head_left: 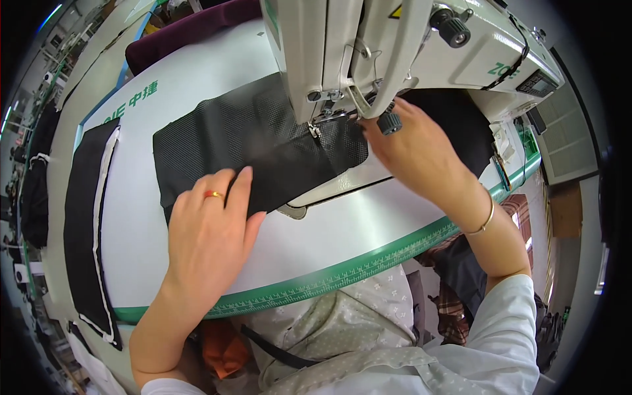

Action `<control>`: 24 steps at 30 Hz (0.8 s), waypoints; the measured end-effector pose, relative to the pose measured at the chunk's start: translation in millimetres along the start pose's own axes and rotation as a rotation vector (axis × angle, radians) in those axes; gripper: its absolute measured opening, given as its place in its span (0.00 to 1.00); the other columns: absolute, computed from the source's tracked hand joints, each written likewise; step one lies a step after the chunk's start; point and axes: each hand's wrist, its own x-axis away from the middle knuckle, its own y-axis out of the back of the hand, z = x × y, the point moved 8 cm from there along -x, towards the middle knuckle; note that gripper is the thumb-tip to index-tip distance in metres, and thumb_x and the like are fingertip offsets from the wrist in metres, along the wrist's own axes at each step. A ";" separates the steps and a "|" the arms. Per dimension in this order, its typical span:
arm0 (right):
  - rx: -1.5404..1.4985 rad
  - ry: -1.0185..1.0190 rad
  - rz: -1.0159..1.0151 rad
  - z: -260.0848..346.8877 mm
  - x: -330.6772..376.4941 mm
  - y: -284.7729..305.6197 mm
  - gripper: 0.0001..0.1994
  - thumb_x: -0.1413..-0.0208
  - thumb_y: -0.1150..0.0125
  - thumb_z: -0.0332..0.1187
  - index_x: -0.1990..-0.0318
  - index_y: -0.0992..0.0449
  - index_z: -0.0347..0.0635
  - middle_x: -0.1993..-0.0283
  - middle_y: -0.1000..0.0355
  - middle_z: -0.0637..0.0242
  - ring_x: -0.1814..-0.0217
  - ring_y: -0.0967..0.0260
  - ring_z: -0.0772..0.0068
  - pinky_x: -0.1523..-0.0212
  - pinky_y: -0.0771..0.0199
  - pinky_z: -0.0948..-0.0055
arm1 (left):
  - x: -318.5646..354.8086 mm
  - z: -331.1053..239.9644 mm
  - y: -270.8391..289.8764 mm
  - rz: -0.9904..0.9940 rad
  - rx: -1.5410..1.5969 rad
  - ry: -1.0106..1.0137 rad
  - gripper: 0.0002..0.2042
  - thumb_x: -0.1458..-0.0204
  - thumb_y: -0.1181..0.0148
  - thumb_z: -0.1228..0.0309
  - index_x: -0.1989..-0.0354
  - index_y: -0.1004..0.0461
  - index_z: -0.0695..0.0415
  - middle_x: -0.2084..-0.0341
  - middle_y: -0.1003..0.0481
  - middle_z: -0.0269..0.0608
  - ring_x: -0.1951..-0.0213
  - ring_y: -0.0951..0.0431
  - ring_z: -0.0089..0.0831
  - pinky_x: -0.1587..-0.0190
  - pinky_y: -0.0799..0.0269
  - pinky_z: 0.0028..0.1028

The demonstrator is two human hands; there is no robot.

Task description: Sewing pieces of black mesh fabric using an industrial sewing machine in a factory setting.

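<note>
A black textured fabric panel lies on the white sewing table, its right part under the presser foot of a white sewing machine. A smoother black flap runs along the panel's near side. My left hand rests on the panel's near left edge with fingers stretched out and a ring on one of them. My right hand is at the machine head, just right of the needle area. Its fingertips are partly hidden behind a dark knob, so any grip there cannot be seen.
A long black strip with white edging lies at the table's left. Dark purple fabric sits at the back left. More black fabric spreads right of the needle. A green ruler edge borders the table; tweezers-like tools lie at right.
</note>
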 end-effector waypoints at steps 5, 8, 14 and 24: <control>-0.541 0.052 -0.024 23.6 21.4 -5.2 0.16 0.45 0.35 0.30 0.49 0.24 0.43 0.44 0.27 0.66 0.39 0.29 0.60 0.32 0.38 0.44 | -27.0 -19.1 -39.0 0.082 0.327 -0.126 0.31 0.45 0.37 0.68 0.31 0.38 0.56 0.30 0.41 0.45 0.28 0.44 0.44 0.29 0.48 0.50; -0.508 0.123 -0.004 17.2 29.1 -10.6 0.14 0.46 0.34 0.31 0.51 0.22 0.45 0.46 0.26 0.68 0.42 0.27 0.63 0.29 0.42 0.42 | -27.5 -23.8 -46.1 0.049 0.342 -0.206 0.28 0.43 0.37 0.66 0.34 0.34 0.51 0.31 0.39 0.39 0.28 0.42 0.40 0.30 0.50 0.58; -0.452 0.284 -0.114 24.8 15.6 -4.7 0.12 0.47 0.33 0.32 0.54 0.19 0.46 0.50 0.24 0.70 0.45 0.26 0.69 0.27 0.43 0.46 | -28.0 -24.6 -43.3 0.100 0.347 -0.202 0.27 0.48 0.37 0.72 0.37 0.27 0.43 0.32 0.36 0.37 0.28 0.41 0.38 0.29 0.56 0.59; -0.524 0.265 -0.154 22.0 17.2 -12.1 0.12 0.50 0.32 0.33 0.57 0.17 0.45 0.49 0.24 0.68 0.45 0.26 0.67 0.36 0.30 0.55 | -37.2 -25.3 -38.4 0.069 0.221 -0.232 0.31 0.49 0.33 0.60 0.34 0.32 0.47 0.33 0.36 0.36 0.30 0.38 0.36 0.31 0.55 0.62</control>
